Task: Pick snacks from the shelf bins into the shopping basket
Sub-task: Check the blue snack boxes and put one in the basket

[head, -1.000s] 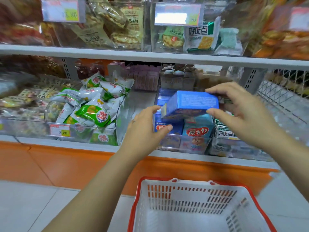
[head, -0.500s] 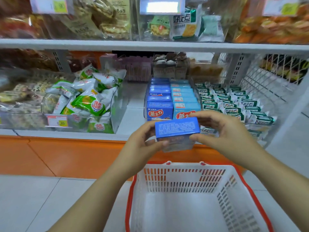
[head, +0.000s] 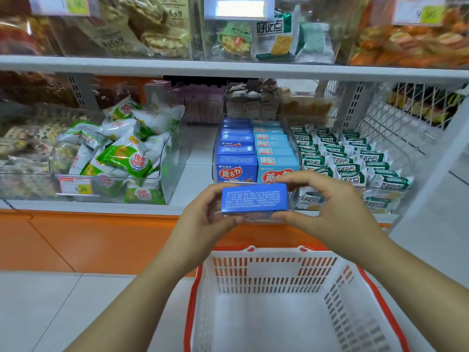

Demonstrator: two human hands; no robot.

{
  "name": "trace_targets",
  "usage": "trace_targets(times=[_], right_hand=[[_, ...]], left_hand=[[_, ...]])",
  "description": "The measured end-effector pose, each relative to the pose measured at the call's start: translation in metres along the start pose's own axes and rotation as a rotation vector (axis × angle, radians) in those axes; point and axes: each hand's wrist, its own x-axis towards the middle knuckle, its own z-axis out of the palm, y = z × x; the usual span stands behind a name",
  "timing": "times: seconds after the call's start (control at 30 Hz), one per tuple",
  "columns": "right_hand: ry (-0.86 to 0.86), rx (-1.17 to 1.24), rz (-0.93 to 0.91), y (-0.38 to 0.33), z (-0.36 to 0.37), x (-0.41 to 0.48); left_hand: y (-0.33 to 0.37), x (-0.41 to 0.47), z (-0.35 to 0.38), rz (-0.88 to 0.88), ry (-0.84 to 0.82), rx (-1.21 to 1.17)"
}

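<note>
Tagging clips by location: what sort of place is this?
Most likely a shop's snack aisle. A clear plastic bin of green-and-white snack packets carries a white-and-yellow price tag, and a red-rimmed white plastic shopping basket sits below the dark blue cardboard box held by the left hand and right hand.

Left hand [head: 203, 214]: raised forward, thumb and fingers curled, pinching blue box [head: 254, 198].
Right hand [head: 330, 207]: level with it, pinching the opposite end.
</note>
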Motion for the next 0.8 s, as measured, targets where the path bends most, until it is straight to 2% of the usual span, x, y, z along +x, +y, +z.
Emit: trace_targets(times=[0.13,0.23,0.3,0.43,0.5,0.7,0.8], right_hand=[[-0.052,0.038,0.096,0.014,-0.007,-0.001],[-0.079,-0.039,0.108,0.022,-0.008,-0.005],[-0.073,-0.134,0.058,0.020,-0.005,-0.004],[-0.099,-0.321,-0.163,0.011,0.008,0.001],[-0.132,-0.364,-0.189,0.010,0.010,0.003],[-0.111,-0.128,0.050,0.018,-0.011,-0.002],[-0.157,-0.070,0.111,0.023,-0.016,-0.006]], left_hand=[[0.002,-0.001,0.000,0.043,0.045,0.154],[0.004,-0.002,0.002,0.101,0.032,0.277],[0.007,-0.003,0.004,0.120,0.028,0.311],[0.012,-0.005,0.009,0.164,-0.005,0.340],[0.013,-0.006,0.010,0.167,-0.030,0.368],[-0.002,-0.003,-0.016,-0.024,-0.030,0.579],[-0.008,-0.004,-0.021,-0.073,-0.007,0.524]])
